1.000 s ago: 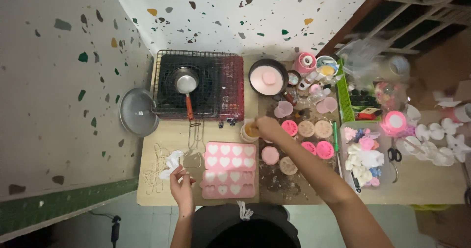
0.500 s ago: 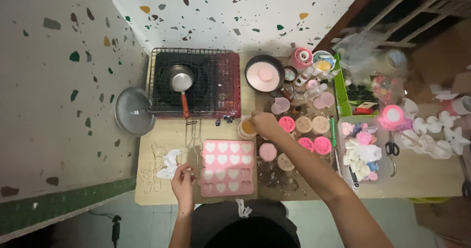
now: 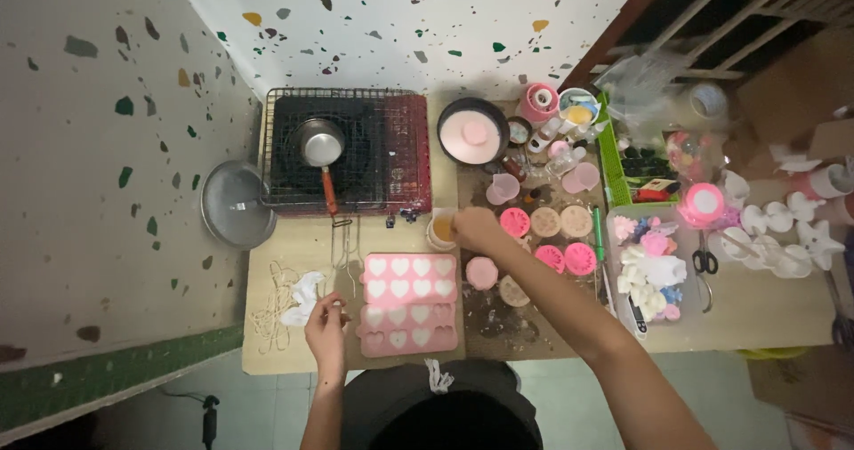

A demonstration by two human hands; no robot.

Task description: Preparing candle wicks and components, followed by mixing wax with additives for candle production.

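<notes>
1. Round metal lid (image 3: pixel 237 204) overhangs the bench's left edge; wire grill (image 3: pixel 347 150) carries a small steel pot (image 3: pixel 320 143).
2. Left hand (image 3: pixel 326 328) near the front edge, fingertips pinched on something too small to tell, beside the pink heart-celled silicone mould (image 3: pixel 410 303).
3. Right hand (image 3: pixel 477 229) at mid-bench, curled against a small cup (image 3: pixel 441 230) of amber liquid; grip unclear.

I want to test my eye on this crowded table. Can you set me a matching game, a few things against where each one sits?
Things:
1. small pan
2. scissors
3. heart mould
4. cup

Places:
A. under the right hand
B. on the grill
C. beside the left hand
D. right of the clear tray

Pairs: 1-B, 2-D, 3-C, 4-A
</notes>
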